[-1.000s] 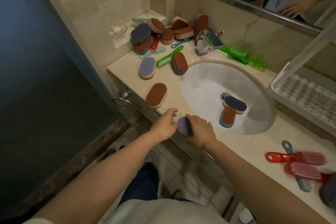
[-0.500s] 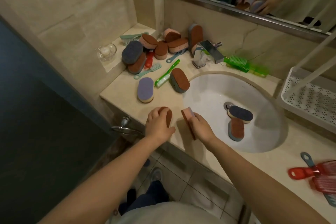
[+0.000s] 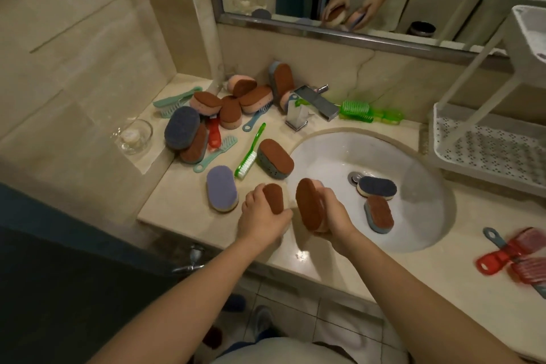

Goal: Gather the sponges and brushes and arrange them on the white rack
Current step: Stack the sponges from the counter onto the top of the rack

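Observation:
My left hand (image 3: 260, 219) grips a brown-topped sponge (image 3: 273, 198) at the counter's front edge. Beside it, my right hand (image 3: 334, 216) holds a second brown-faced sponge (image 3: 308, 204) on edge, left of the basin. A purple sponge (image 3: 222, 188), a green brush (image 3: 250, 151) and a brown sponge (image 3: 275, 158) lie just beyond my hands. Several more sponges and brushes are heaped in the back left corner (image 3: 224, 109). Two sponges (image 3: 376, 201) sit in the sink (image 3: 325, 162). The white rack (image 3: 484, 154) stands at the right.
A chrome faucet (image 3: 310, 106) rises behind the basin, with a green brush (image 3: 363, 111) to its right. Red brushes and a blue-handled one (image 3: 514, 257) lie on the counter at the right. A glass dish (image 3: 134, 136) rests on the left ledge. A mirror hangs above.
My left hand has taken up the brown sponge from the counter's front. My right hand has turned its sponge so the brown face shows. The view has tilted upward and closer.

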A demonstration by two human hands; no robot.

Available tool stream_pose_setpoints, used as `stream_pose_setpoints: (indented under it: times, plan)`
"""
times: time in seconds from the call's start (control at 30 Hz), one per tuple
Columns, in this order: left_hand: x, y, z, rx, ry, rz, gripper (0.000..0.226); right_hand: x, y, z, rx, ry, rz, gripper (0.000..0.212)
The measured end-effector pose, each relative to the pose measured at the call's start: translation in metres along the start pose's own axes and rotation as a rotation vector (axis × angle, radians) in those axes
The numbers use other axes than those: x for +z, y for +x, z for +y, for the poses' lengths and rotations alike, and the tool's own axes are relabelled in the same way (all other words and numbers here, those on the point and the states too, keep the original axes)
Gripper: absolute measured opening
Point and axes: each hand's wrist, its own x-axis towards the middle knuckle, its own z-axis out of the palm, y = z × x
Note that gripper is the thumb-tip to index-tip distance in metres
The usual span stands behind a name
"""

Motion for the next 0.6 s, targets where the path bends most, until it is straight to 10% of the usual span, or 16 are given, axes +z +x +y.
stream_pose_setpoints:
  times: [0.2,0.6]
  plan:
    - [-0.017,0.023,0.045,0.067,-0.316,-0.057,0.09,-0.012,-0.01,-0.029,-0.094,0.223,0.051,0.053]
    - [-0.034,0.037,0.174,0.379,-0.454,-0.085,0.085,-0.064,-0.039,-0.11,-0.381,0.506,0.324,0.033]
